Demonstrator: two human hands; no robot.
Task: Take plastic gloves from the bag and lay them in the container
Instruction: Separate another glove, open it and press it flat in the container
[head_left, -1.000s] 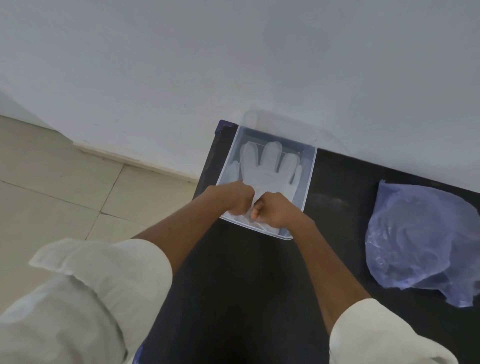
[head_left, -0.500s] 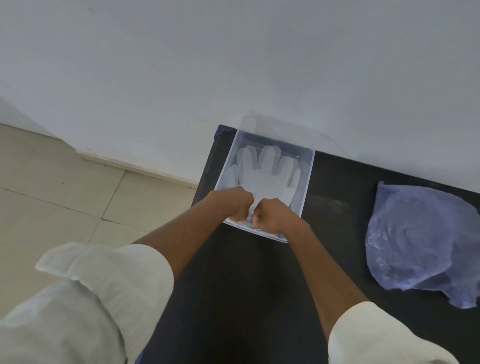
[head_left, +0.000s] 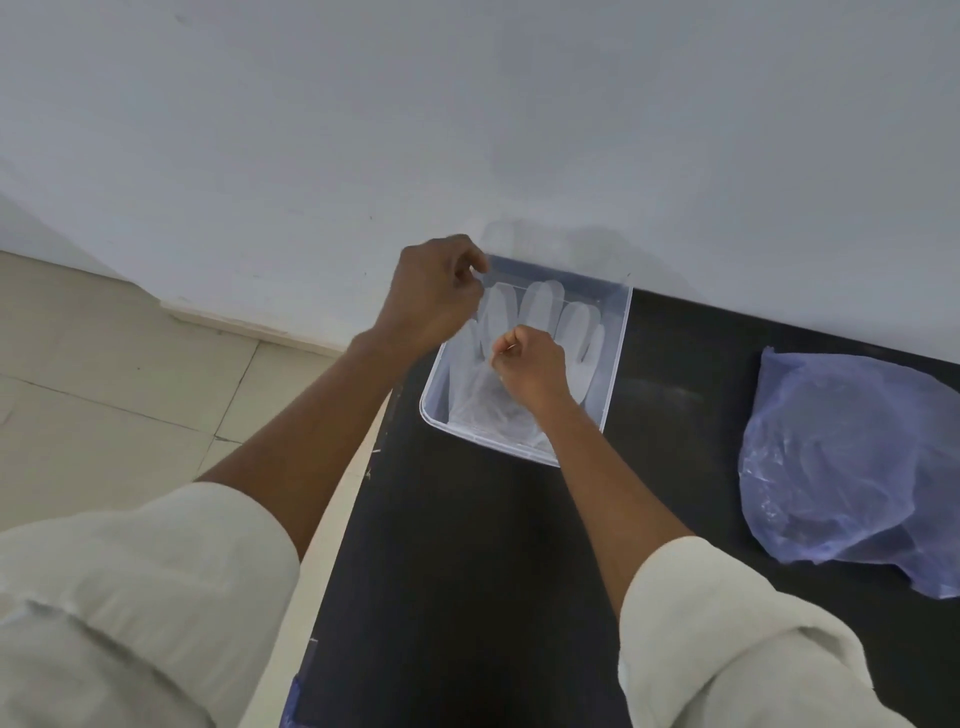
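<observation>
Both hands pinch a clear plastic glove (head_left: 540, 332) over the container (head_left: 615, 364), left hand (head_left: 434, 296) farther than right hand (head_left: 530, 364).

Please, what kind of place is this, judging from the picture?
Probably a plain indoor room, perhaps a simple workspace: a black table stands against a bare white wall, with a beige tiled floor beside it.

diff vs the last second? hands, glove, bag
Both hands left the container's near edge. The left hand rose to the far left corner, fingers pinched. The right hand moved further in over the glove, also pinched; whether either grips the clear plastic is hard to tell. The glove lies flat inside as before, and the bag on the table is unmoved.
</observation>
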